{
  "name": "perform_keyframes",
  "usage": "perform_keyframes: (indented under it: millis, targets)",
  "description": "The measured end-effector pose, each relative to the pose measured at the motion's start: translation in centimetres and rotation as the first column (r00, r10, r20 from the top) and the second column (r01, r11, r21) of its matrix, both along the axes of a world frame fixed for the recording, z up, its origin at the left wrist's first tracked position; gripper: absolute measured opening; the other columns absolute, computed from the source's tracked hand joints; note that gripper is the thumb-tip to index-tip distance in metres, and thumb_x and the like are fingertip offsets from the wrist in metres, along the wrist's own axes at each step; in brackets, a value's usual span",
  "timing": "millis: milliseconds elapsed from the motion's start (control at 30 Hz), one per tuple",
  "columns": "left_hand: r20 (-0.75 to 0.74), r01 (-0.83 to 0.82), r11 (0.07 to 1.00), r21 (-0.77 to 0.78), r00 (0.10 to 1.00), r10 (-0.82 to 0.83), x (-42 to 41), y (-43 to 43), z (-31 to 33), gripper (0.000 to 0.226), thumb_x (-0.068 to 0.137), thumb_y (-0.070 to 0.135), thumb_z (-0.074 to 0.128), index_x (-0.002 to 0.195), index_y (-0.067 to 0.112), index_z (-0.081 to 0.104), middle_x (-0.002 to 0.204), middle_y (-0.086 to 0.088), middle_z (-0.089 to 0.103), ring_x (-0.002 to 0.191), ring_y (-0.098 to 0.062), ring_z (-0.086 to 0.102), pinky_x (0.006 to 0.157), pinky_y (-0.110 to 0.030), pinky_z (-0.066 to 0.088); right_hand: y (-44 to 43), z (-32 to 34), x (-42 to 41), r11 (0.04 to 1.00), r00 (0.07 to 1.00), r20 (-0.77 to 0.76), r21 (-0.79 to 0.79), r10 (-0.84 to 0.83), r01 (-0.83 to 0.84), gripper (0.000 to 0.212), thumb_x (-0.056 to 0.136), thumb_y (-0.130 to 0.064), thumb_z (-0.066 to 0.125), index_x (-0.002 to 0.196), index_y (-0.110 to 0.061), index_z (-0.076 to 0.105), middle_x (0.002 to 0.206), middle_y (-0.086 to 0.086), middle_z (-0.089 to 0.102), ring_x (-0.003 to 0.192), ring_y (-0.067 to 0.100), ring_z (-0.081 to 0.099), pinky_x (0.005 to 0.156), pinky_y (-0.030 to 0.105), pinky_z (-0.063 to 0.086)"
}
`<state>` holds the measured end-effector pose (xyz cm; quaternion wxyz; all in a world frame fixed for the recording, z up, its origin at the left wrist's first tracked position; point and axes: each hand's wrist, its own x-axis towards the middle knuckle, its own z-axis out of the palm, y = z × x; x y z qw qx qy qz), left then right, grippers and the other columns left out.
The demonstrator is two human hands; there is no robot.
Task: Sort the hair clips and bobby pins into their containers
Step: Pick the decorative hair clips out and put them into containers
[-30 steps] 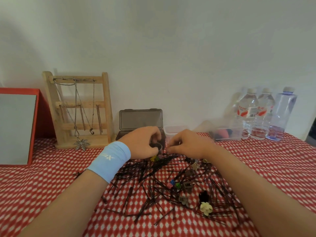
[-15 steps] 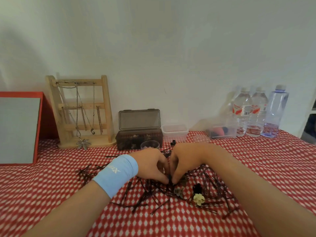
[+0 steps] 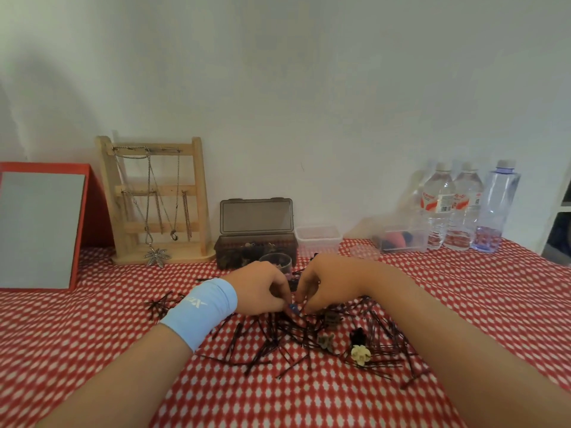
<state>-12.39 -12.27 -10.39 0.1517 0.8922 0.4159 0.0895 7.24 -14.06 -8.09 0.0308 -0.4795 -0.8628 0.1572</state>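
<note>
Sorting job, mid-pile: L hand (image 3: 259, 288), blue wristband (image 3: 204, 310) on, and R hand (image 3: 327, 285) meet tip to tip at the pile's far edge, both w/ fingers curled down. A small blue clip (image 3: 293, 308) sits right under L's fingertips and looks pinched there. Whether R grips anything can't be told, as its tips are lost among the pins (image 3: 278, 338). The coming move hinges on one line: the box (image 3: 227, 256), lid up, and the cup (image 3: 276, 257) lie straight beyond the knuckles, away from the person. The cup is just behind L hand, so L has the shorter carry. The tub (image 3: 318, 242) stands beside the box, behind the gap btwn the hands. Pins cross at every angle, w/ no common axis. The brown clip (image 3: 331, 318), tan clip (image 3: 326, 341), black clip (image 3: 358, 335) and cream clip (image 3: 361, 355) lie on the near R side, closer to R hand.
</note>
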Motion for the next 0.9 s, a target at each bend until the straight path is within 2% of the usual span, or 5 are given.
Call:
perform_keyframes:
  millis: [267, 500, 633, 767, 900]
  targets:
    - [0.313, -0.082, 0.984, -0.157, 0.941, 0.128, -1.3, 0.7, -0.2, 0.009, 0.088, 0.019, 0.070, 0.095, 0.018, 0.076, 0.089, -0.001, 0.076, 0.067, -0.009, 0.068, 0.062, -0.017, 0.052, 0.8, -0.3, -1.6, 0.984, 0.988, -0.140, 0.152, -0.066, 0.088, 0.017, 0.086, -0.034, 0.077, 0.098, -0.022, 0.080, 0.087, -0.014, 0.073, 0.079, 0.008, 0.068, 0.079, 0.029, 0.059]
    - [0.526, -0.236, 0.962, -0.134, 0.806, 0.271, -2.2, 2.0, 1.2, 0.018, 0.077, 0.023, 0.083, 0.092, 0.021, 0.074, 0.082, 0.006, 0.075, 0.069, -0.002, 0.068, 0.061, -0.017, 0.053, 2.8, 1.7, -2.3, 0.955, 0.948, -0.300, 0.234, -0.107, 0.181, 0.018, 0.083, -0.031, 0.080, 0.099, -0.022, 0.080, 0.088, -0.014, 0.072, 0.080, -0.002, 0.064, 0.071, 0.011, 0.050]
    - [0.395, -0.364, 0.924, 0.115, 0.870, 0.294, -2.5, 4.0, 1.9, 0.013, 0.083, 0.028, 0.075, 0.083, 0.037, 0.067, 0.085, 0.017, 0.069, 0.085, -0.004, 0.065, 0.087, -0.033, 0.056, 4.9, 2.2, -2.7, 0.921, 0.946, -0.284, 0.304, -0.157, 0.244, 0.020, 0.087, -0.031, 0.076, 0.105, -0.020, 0.078, 0.099, -0.006, 0.074, 0.086, 0.005, 0.065, 0.084, 0.027, 0.056]
    - [0.219, -0.354, 0.921, 0.163, 0.923, 0.317, -2.0, 5.0, 2.1, 0.014, 0.087, 0.031, 0.071, 0.101, 0.034, 0.072, 0.103, 0.013, 0.071, 0.095, -0.010, 0.064, 0.093, -0.037, 0.054, 6.5, 1.9, -2.8, 0.941, 0.965, -0.211, 0.265, -0.155, 0.209, 0.027, 0.092, -0.029, 0.071, 0.116, -0.019, 0.076, 0.113, -0.002, 0.073, 0.095, 0.009, 0.064, 0.090, 0.026, 0.052]
    - [0.199, -0.310, 0.932, 0.186, 0.941, 0.273, -1.2, 5.4, 1.9, 0.024, 0.089, 0.027, 0.069, 0.114, 0.028, 0.070, 0.111, 0.011, 0.068, 0.099, -0.010, 0.061, 0.094, -0.030, 0.050, 6.8, 2.4, -0.5, 0.926, 0.947, -0.242, 0.261, -0.208, 0.271, 0.018, 0.093, -0.024, 0.070, 0.109, -0.022, 0.077, 0.103, -0.009, 0.072, 0.092, 0.005, 0.064, 0.088, 0.024, 0.051]
